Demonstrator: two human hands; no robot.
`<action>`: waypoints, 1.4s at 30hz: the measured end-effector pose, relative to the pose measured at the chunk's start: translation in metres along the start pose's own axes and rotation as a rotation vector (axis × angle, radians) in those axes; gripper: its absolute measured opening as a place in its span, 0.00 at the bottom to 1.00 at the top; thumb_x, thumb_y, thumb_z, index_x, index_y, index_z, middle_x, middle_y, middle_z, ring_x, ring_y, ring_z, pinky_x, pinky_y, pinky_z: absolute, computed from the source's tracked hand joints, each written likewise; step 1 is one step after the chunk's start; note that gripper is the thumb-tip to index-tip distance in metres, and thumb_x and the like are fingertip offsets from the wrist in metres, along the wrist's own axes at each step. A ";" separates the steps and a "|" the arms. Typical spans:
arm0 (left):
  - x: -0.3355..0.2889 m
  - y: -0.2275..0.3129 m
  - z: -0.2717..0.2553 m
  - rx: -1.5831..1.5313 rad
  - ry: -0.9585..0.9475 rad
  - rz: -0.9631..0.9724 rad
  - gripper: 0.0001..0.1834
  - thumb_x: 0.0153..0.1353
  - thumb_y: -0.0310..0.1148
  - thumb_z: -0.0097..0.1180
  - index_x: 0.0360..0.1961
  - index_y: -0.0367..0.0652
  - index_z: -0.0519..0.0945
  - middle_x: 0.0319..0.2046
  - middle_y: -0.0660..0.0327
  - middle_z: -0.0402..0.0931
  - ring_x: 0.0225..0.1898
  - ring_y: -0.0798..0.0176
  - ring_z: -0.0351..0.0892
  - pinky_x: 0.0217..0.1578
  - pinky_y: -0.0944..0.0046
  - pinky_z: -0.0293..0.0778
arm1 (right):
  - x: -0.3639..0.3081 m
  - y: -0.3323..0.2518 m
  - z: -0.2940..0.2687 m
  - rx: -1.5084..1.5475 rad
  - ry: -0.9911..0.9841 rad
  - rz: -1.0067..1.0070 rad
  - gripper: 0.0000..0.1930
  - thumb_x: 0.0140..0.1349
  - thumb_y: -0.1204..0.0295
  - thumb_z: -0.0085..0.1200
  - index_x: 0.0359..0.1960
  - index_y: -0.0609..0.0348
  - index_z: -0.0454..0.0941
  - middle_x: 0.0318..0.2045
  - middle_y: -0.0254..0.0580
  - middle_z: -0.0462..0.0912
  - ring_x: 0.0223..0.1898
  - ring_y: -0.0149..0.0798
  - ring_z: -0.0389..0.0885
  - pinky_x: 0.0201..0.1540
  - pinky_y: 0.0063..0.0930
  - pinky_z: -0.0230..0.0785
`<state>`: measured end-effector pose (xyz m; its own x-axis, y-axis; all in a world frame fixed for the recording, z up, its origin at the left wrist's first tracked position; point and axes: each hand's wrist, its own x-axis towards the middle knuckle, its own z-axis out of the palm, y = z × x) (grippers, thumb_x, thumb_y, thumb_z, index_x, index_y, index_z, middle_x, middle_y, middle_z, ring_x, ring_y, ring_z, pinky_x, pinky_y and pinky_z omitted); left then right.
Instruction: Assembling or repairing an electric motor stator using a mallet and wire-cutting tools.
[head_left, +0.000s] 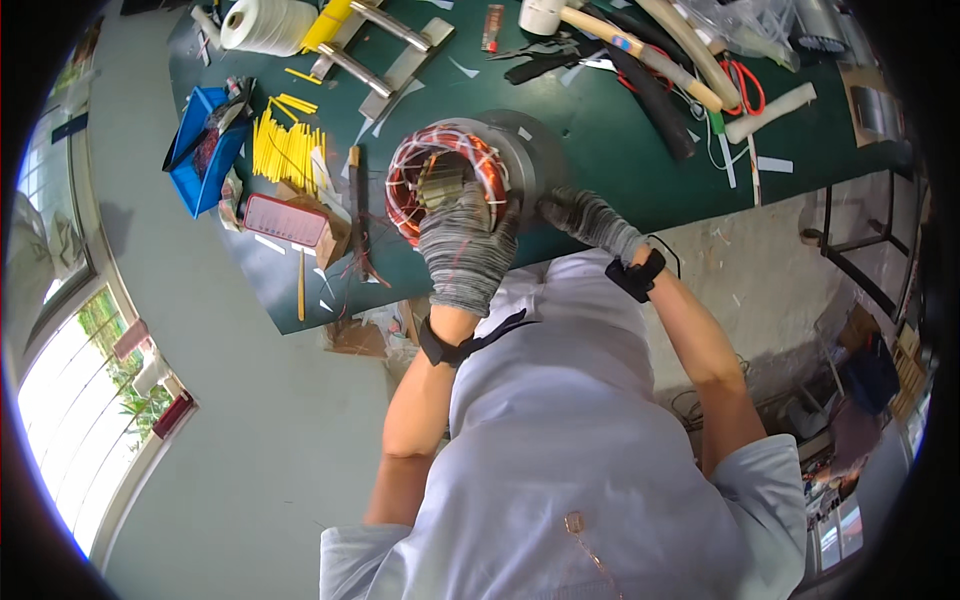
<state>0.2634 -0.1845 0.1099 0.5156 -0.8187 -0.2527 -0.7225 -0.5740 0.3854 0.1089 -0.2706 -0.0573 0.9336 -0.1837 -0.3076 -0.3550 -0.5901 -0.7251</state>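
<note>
A motor stator (pixel 515 165) lies on its side near the table's front edge, a grey metal cylinder with a ring of laced red-brown copper windings (pixel 405 165) facing left. My left hand (pixel 465 250), in a grey striped knit glove, grips it at the winding end. Its fingers reach into the bore and are partly hidden there. My right hand (pixel 592 220), gloved alike, is by the cylinder's other end with fingers stretched toward it. Whether those fingertips touch the metal I cannot tell. Both wrists wear black straps.
On the green table (pixel 620 185), yellow strips (pixel 285 145), a blue bin (pixel 205 145) and a red-framed phone (pixel 285 220) lie to the left. A metal frame (pixel 390 60) and white thread spool (pixel 265 25) stand behind. Mallets (pixel 640 55) and red-handled scissors (pixel 745 90) are at right.
</note>
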 end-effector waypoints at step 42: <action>0.031 -0.047 0.004 -0.508 0.148 0.228 0.30 0.44 0.27 0.56 0.53 0.44 0.65 0.53 0.49 0.59 0.56 0.51 0.59 0.56 0.60 0.58 | 0.021 -0.128 -0.108 -0.023 0.524 -0.232 0.33 0.41 0.70 0.58 0.53 0.58 0.60 0.49 0.52 0.64 0.53 0.51 0.62 0.58 0.37 0.53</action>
<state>0.3119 -0.1829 0.0805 0.4586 -0.8886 -0.0003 -0.5300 -0.2738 0.8026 0.1795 -0.2842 0.0954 0.8883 -0.4092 0.2087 -0.1425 -0.6774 -0.7217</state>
